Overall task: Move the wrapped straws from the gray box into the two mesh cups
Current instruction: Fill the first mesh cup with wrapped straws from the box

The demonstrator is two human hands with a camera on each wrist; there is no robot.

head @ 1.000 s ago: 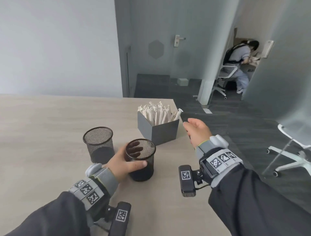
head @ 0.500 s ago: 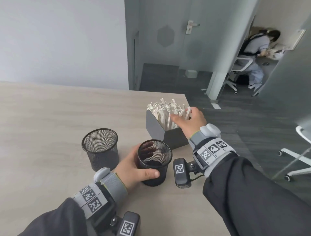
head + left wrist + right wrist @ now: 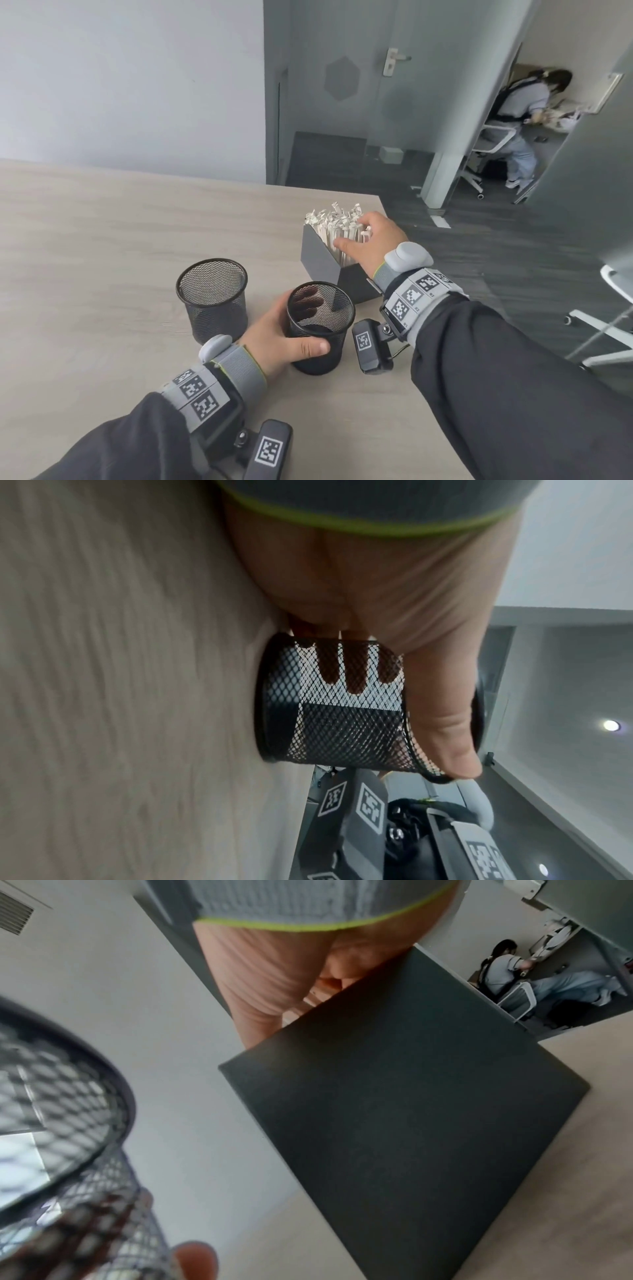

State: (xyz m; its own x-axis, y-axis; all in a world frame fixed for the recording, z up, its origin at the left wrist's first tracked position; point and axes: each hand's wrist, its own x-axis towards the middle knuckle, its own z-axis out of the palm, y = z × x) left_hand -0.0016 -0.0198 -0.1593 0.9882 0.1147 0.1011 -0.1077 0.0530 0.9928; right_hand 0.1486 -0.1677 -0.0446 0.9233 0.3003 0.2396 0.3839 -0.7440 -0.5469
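Under the right hand [image 3: 371, 241], wrapped straws [image 3: 334, 224], upright in gray box [image 3: 318, 262].

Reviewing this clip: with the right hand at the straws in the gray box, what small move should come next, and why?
Probably close the right hand on a few white paper-wrapped straws and lift them from the gray box. It rests on them, grip unclear; the left hand holds the nearer black mesh cup, seemingly empty.

An office: frosted glass partitions [image 3: 394, 102], swivel chairs [image 3: 493, 144], a person [image 3: 524, 102] seated working.
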